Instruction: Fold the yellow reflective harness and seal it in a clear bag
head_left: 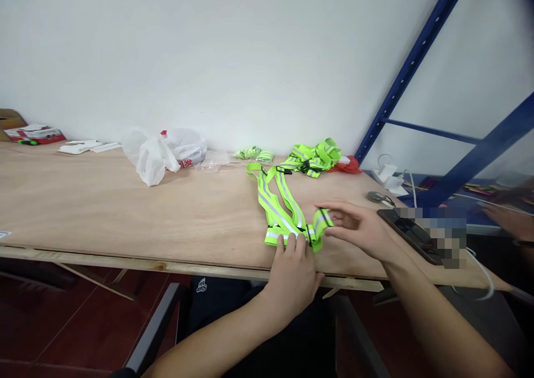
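Left hand (295, 278), green straps (275, 207) (silver-striped) partly beneath.

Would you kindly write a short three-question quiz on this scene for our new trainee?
1. Which thing is the right hand holding?
(a) a phone
(b) the green reflective straps
(c) a white plastic bag

2. True or false: the left hand rests its fingers on the same straps.

3. Fill in: the slanting frame on the right is ____ in colour.

Key: 1. b; 2. true; 3. blue.
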A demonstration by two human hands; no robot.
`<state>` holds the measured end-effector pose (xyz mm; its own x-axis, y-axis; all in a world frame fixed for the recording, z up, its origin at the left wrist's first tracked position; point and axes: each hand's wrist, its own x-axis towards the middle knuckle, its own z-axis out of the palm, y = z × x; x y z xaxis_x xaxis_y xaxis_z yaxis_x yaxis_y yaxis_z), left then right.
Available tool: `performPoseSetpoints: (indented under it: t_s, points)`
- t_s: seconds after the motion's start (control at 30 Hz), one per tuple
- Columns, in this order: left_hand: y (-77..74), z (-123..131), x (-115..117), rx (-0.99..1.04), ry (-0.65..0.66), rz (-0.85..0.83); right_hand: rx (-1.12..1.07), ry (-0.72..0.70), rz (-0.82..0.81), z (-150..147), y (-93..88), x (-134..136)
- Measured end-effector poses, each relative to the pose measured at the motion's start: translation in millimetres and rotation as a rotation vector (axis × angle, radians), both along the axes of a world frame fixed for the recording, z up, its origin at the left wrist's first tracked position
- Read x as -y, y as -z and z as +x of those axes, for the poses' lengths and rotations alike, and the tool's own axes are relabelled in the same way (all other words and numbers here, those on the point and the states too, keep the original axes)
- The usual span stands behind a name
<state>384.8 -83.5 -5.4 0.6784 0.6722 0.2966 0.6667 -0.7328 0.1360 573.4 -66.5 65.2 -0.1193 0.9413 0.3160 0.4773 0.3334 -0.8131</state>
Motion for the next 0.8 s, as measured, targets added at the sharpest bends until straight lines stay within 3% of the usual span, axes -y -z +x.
performPoseSetpoints:
  t_s: [0.1, 0.23, 0.3, 0.47, 0.57, 0.63, 0.7, 0.8]
  points:
    - [4.6, 0, 0, -0.025, 0.026, 0.059, 0.173, -0.222, -0.037, -43, -3.0, -28]
    - [9.2, -3, 1, -0.055, 0.002, 0.075, 0.302, -0.417, -0.114, -76, 23.9, -62]
    - [5.6, -6, 4, -0.058, 0.027, 0.036, 0.319, -0.429, -0.136, -80, 38.9, -72]
    - [-21.5, -29, 7, 0.098, 0.323, -0.161, 0.431, -0.439, 0.007, -76, 59.1, -80]
    - [-31.5, -48, -10, 0.39, 0.235, -0.081, 0.547, -0.439, 0.156, -79, 68.8, -76]
    - [-29.8, -58, -27, 0.548, 0.152, -0.02, 0.634, -0.363, 0.266, -84, 76.0, -71]
    - [-23.3, -63, -41, 0.593, 0.1, -0.037, 0.715, -0.286, 0.37, -88, 81.7, -64]
    - [-12.1, -64, -50, 0.601, 0.061, -0.091, 0.774, -0.313, 0.424, -89, 83.8, -54]
